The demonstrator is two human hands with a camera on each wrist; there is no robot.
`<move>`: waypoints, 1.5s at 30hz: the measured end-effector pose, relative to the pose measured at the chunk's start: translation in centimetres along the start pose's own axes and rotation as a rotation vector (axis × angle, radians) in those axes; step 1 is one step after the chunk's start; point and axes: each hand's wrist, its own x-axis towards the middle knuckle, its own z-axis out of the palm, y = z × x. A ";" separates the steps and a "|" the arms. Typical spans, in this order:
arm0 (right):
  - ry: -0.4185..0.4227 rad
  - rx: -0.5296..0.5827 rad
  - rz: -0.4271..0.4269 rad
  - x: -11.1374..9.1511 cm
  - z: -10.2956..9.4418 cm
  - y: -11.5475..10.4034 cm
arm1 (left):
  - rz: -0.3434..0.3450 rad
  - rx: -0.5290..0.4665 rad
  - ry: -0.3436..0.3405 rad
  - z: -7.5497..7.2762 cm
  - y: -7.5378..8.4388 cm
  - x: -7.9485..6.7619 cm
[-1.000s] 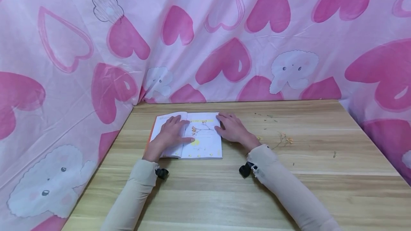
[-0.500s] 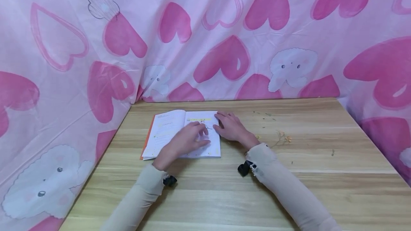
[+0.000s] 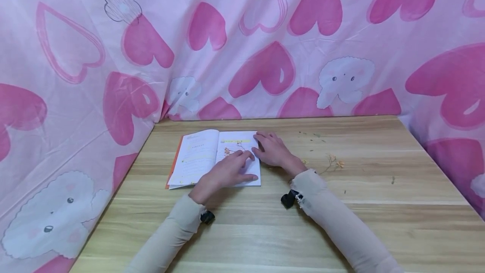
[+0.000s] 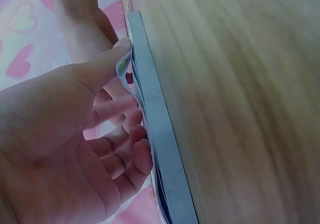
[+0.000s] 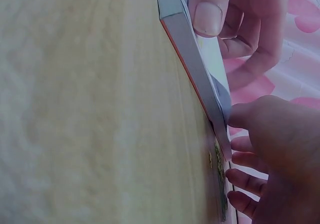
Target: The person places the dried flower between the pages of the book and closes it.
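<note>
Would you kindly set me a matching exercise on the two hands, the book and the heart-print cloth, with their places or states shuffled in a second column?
Column one
1. left hand
2. right hand
3. book
4. heart-print cloth

Column two
A. at the upper part of the right page's outer edge
B. pink, hanging behind the table
C. over the lower part of the right page
D. lying open

Pairs: 1-C, 2-A, 3-D, 4-B

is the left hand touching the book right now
Touching. The left wrist view shows the left hand with its thumb tip against the edge of the book, a page bowed out beside it.
</note>
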 end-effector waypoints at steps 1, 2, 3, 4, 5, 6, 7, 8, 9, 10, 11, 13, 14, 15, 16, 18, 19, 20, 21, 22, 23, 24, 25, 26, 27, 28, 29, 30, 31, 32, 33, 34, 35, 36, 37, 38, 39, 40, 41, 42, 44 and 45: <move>-0.001 0.002 0.001 0.0 0.0 0.0 | 0.013 0.009 -0.002 0.0 0.0 0.0; -0.002 0.003 0.003 0.0 0.0 0.0 | 0.028 0.017 -0.004 0.0 0.0 0.0; -0.002 0.005 0.006 0.0 0.0 0.1 | 0.042 0.023 -0.007 -0.1 0.0 0.0; 0.001 0.010 0.007 0.0 0.0 0.1 | 0.057 0.027 -0.011 -0.1 0.1 0.1; 0.004 0.014 0.008 0.1 0.0 0.1 | 0.071 0.031 -0.013 -0.1 0.1 0.1; 0.007 0.015 0.008 0.1 0.0 0.2 | 0.084 0.033 -0.015 -0.2 0.1 0.1; 0.011 0.017 0.007 0.1 0.0 0.2 | 0.096 0.032 -0.017 -0.3 0.2 0.1; 0.014 0.020 0.006 0.1 0.0 0.2 | 0.104 0.030 -0.019 -0.4 0.2 0.1; 0.017 0.025 0.006 0.2 0.0 0.2 | 0.108 0.023 -0.022 -0.5 0.2 0.1; 0.022 0.028 0.005 0.2 0.0 0.2 | 0.114 0.013 -0.020 -0.5 0.2 0.1; 0.026 0.033 0.006 0.2 0.0 0.1 | 0.118 0.002 -0.016 -0.6 0.2 0.1; 0.037 0.049 0.012 0.2 -0.1 0.1 | 0.120 -0.032 -0.007 -0.7 0.2 0.1; 0.042 0.058 0.016 0.2 -0.1 0.0 | 0.120 -0.044 0.001 -0.7 0.2 0.1; 0.047 0.064 0.020 0.2 -0.2 0.0 | 0.118 -0.058 0.011 -0.8 0.1 0.2; 0.052 0.070 0.023 0.2 -0.2 0.0 | 0.119 -0.072 0.025 -0.9 0.1 0.2; 0.059 0.071 0.025 0.2 -0.3 0.0 | 0.120 -0.092 0.059 -1.0 0.1 0.3; 0.060 0.068 0.026 0.2 -0.3 0.0 | 0.119 -0.101 0.080 -1.2 0.1 0.3; 0.060 0.065 0.027 0.2 -0.3 0.0 | 0.121 -0.116 0.104 -1.3 0.1 0.3; 0.060 0.061 0.027 0.2 -0.2 0.0 | 0.121 -0.129 0.129 -1.4 0.1 0.4; 0.060 0.055 0.025 0.3 -0.2 0.0 | 0.121 -0.136 0.153 -1.6 0.1 0.4; 0.060 0.052 0.022 0.3 -0.2 0.1 | 0.119 -0.140 0.177 -1.7 0.1 0.5; 0.060 0.045 0.016 0.3 -0.2 0.1 | 0.113 -0.145 0.199 -1.9 0.0 0.5; 0.057 0.041 0.009 0.3 -0.2 0.1 | 0.107 -0.144 0.217 -2.0 0.0 0.5; 0.055 0.036 0.000 0.4 -0.2 0.1 | 0.103 -0.141 0.232 -2.2 -0.1 0.5; 0.052 0.030 -0.011 0.4 -0.2 0.1 | 0.098 -0.134 0.244 -2.3 -0.2 0.5; 0.047 0.021 -0.022 0.4 -0.2 0.1 | 0.093 -0.134 0.254 -2.5 -0.3 0.4; 0.040 0.015 -0.030 0.5 -0.2 0.0 | 0.088 -0.140 0.262 -2.7 -0.4 0.4; 0.031 0.007 -0.038 0.5 -0.2 0.0 | 0.085 -0.149 0.266 -2.9 -0.6 0.3; 0.022 0.000 -0.042 0.5 -0.2 0.0 | 0.082 -0.159 0.269 -3.1 -0.7 0.2; 0.012 -0.007 -0.044 0.5 -0.3 -0.1 | 0.078 -0.171 0.273 -3.3 -0.8 0.2; 0.002 -0.016 -0.043 0.6 -0.3 -0.1 | 0.071 -0.189 0.275 -3.4 -0.9 0.1; -0.008 -0.023 -0.041 0.5 -0.3 -0.2 | 0.060 -0.209 0.279 -3.6 -1.0 0.1; -0.015 -0.026 -0.038 0.5 -0.4 -0.3 | 0.047 -0.223 0.280 -3.8 -1.1 0.0; -0.022 -0.032 -0.035 0.5 -0.4 -0.3 | 0.030 -0.235 0.282 -4.0 -1.2 0.0; -0.030 -0.036 -0.032 0.5 -0.4 -0.4 | 0.012 -0.239 0.287 -4.1 -1.3 -0.1; -0.036 -0.038 -0.027 0.5 -0.4 -0.5 | -0.011 -0.242 0.291 -4.3 -1.3 -0.1; -0.042 -0.040 -0.023 0.5 -0.4 -0.6 | -0.034 -0.246 0.298 -4.4 -1.4 -0.2; -0.046 -0.042 -0.019 0.5 -0.4 -0.7 | -0.055 -0.243 0.307 -4.5 -1.4 -0.2; -0.050 -0.046 -0.015 0.5 -0.4 -0.8 | -0.078 -0.243 0.316 -4.6 -1.4 -0.2; -0.054 -0.049 -0.011 0.4 -0.4 -0.8 | -0.099 -0.247 0.329 -4.7 -1.4 -0.3; -0.067 -0.047 0.002 0.3 -0.3 -0.9 | -0.134 -0.271 0.352 -4.8 -1.4 -0.4; -0.074 -0.048 0.007 0.2 -0.2 -0.9 | -0.147 -0.287 0.364 -4.7 -1.4 -0.4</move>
